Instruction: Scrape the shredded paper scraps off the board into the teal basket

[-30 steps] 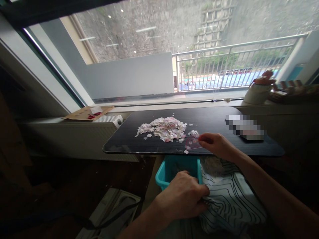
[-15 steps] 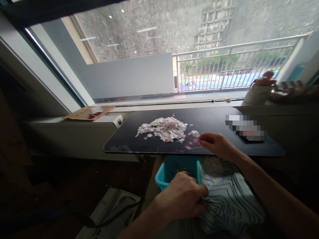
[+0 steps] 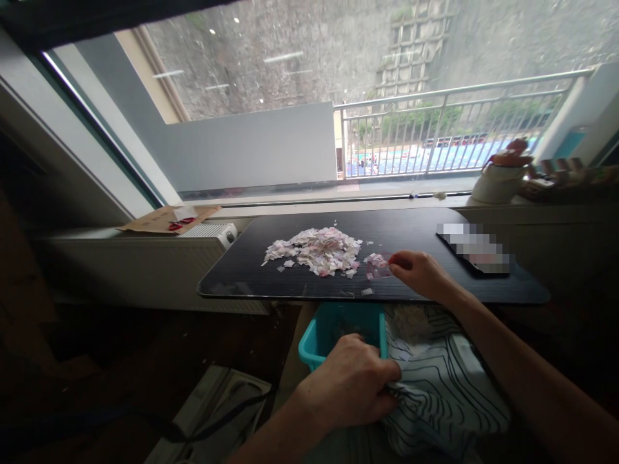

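A heap of small white and pink paper scraps (image 3: 326, 250) lies on the dark tabletop (image 3: 406, 229). To its right, my right hand (image 3: 420, 274) is closed in a pinch on a thin, clear pinkish plastic piece (image 3: 380, 272). The plastic touches a small cluster of scraps (image 3: 375, 259). My left hand (image 3: 355, 380) is lower down, closed on a fold of white cloth with dark wavy stripes (image 3: 449, 386). Its knuckles overlap the turquoise plastic bin (image 3: 314, 351), just below the table's front edge. The left fingertips are hidden, and the bin's contents are too dark to make out.
A pixelated flat object (image 3: 476, 250) lies at the table's right. On the radiator (image 3: 213, 233) at left are brown cardboard (image 3: 145, 220) and red-handled scissors (image 3: 180, 224). A pale pot (image 3: 500, 182) stands on the sill by the window.
The plastic piece in my right hand has shifted slightly away from the table's front edge, against the small cluster. One scrap now shows separately near that edge. My left hand keeps its hold.
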Tool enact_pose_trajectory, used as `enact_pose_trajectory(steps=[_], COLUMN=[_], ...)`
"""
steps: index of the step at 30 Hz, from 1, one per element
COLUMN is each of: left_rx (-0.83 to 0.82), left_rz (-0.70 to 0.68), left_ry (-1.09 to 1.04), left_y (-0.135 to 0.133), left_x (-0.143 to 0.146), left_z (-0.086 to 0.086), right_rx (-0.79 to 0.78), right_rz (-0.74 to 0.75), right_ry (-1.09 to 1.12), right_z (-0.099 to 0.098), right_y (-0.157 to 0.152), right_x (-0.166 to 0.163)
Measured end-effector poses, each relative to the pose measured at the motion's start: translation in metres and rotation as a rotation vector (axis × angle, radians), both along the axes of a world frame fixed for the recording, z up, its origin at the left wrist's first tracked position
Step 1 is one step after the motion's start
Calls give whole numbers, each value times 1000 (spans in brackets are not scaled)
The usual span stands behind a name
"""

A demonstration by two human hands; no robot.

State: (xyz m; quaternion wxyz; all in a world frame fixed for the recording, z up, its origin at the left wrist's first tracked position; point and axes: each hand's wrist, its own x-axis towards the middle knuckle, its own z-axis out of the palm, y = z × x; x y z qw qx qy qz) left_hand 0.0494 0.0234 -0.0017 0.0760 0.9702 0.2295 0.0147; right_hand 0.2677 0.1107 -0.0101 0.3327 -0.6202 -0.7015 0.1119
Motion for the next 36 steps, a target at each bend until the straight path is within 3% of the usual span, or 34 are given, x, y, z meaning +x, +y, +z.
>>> enact_pose_trajectory(steps=[6,11,15,24,30,36], left_rx=[-63,-69,-68,-91,-97,-112], left_rz=[49,169,260,256,239,251], left_ry=[-9,11,13,20,11,0], left_y=[4,7,8,10,10,11], left_x=[-13,-43,-58,-49,-47,-50], left_z=[7,11,8,6,5,3], right_rx=[-42,-21,-79,28,-37,-21], right_rz=[93,34,134,-89,68,53], right_ry=[50,92,144,-21,35,126], right_z=[2,4,3,2,1,-4], right_y=[-1,-4,-5,1,-3,6], right_x=[7,10,7,20,17,15])
